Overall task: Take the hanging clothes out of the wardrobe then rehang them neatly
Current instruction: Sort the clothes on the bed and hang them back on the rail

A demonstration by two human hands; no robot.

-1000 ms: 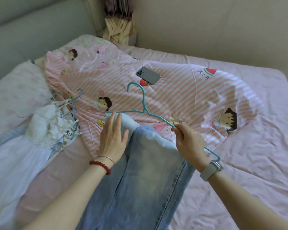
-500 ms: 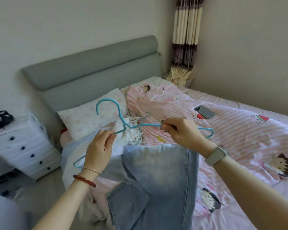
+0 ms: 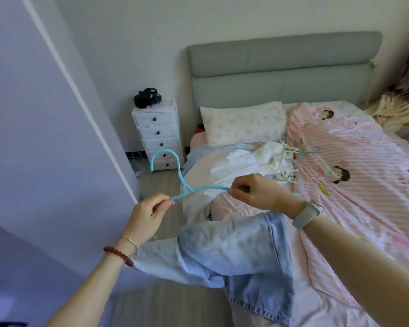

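The bed (image 3: 340, 232) lies ahead and to the right of both hands, and the white panel (image 3: 45, 149), probably the wardrobe side, stands to the left of the left hand. The jeans (image 3: 234, 251) hang folded over the bar of the blue hanger (image 3: 182, 185), just below both hands and partly over the bed edge. A pile of other clothes (image 3: 253, 161) with their hangers rests on the bed just beyond the right hand.

To do this step well, the person should keep the hanger level, so that the jeans do not slide to one end. It seems better to check that both folded halves hang about equal before one hand lets go. Then one hand can move up to the hook, which stands above and between the hands and points toward the white panel. The denim looks heavy for such a thin hanger, so a quick turn could pull it off.

The left hand (image 3: 149, 215) has its fingers curled together and pinches the left arm of the hanger at its tip. The right hand (image 3: 257, 194) is also closed, with fingers wrapped around the right arm of the hanger.
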